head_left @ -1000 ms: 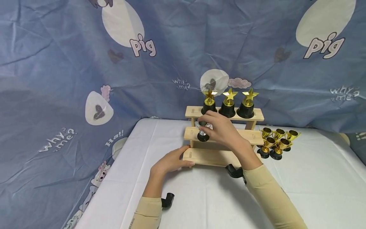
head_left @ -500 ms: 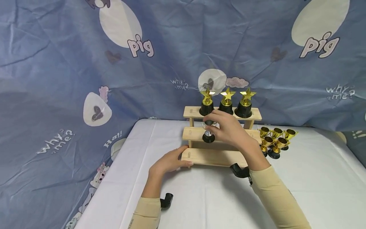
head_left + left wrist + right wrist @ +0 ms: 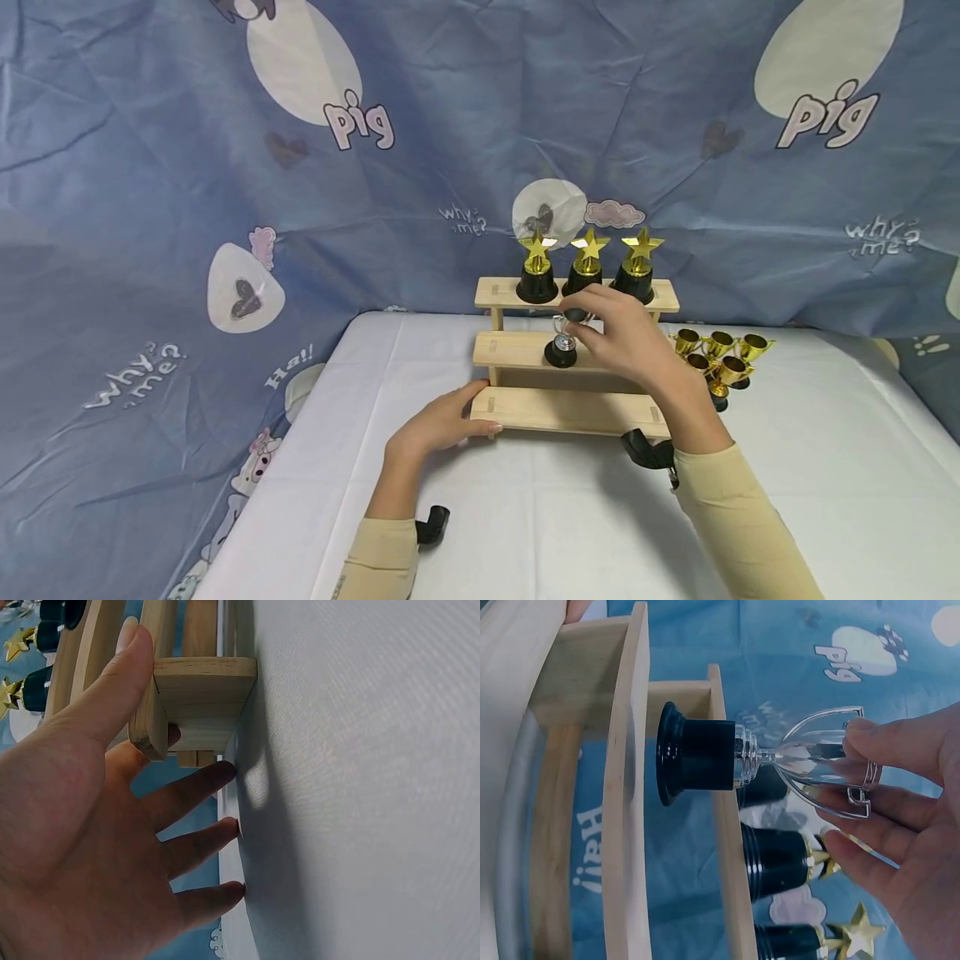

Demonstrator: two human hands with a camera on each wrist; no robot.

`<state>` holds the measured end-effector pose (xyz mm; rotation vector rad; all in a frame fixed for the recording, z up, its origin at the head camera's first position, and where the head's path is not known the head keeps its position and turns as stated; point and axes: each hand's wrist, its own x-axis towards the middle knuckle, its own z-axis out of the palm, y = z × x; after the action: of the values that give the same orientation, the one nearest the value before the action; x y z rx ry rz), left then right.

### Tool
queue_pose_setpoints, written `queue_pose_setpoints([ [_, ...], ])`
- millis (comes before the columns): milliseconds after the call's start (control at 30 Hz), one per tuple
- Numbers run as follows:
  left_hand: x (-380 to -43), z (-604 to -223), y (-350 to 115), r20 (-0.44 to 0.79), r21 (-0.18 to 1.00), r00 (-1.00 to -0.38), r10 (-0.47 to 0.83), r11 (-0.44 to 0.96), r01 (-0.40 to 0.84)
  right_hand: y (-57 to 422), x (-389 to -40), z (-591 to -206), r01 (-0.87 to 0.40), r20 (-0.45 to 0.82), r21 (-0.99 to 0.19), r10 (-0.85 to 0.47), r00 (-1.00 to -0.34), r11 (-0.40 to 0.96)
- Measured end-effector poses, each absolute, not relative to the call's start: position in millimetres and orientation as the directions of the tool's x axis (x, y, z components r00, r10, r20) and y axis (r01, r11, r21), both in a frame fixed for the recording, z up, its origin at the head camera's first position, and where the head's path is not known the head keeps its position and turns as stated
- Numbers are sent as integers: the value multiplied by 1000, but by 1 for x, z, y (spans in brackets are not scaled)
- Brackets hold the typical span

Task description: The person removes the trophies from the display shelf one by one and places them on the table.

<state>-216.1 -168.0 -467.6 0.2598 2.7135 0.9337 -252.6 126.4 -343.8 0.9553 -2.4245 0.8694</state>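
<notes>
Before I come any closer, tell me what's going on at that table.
A person's right grip holds a silver cup upright by its bowl at the middle shelf; whether its base touches is hard to tell. The left grip holds the bottom shelf at its left end. Three star trophies stand along the top shelf, and five gold cups stand bunched on the table to the right.

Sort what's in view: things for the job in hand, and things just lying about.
Apparently the job: silver cup in right hand; wooden shelf held by left hand; probably star trophies, gold cups.

Just about: blue curtain, white tablecloth.
</notes>
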Motion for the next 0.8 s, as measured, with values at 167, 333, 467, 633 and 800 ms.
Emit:
queue_pose_setpoints([
  [167,-215,-467,-168,-188,634,-950,250,769,77,138,-249,-346,-687,545,-420,-441,-713,593],
  [333,-215,-464,-167,-190,635,-949,250,769,75,150,-248,-349,-663,559,-409,-402,-725,627],
  [467,-215,-465,-167,-191,629,-948,254,773,80,161,-247,-351,-644,566,-395,-378,-732,655],
  [633,-215,-465,-167,-195,626,-949,249,777,76,173,-246,-353,-621,569,-393,-352,-744,677],
  [800,-214,-463,-167,-187,632,-950,250,771,79,181,-245,-354,-592,549,-416,-328,-769,690],
])
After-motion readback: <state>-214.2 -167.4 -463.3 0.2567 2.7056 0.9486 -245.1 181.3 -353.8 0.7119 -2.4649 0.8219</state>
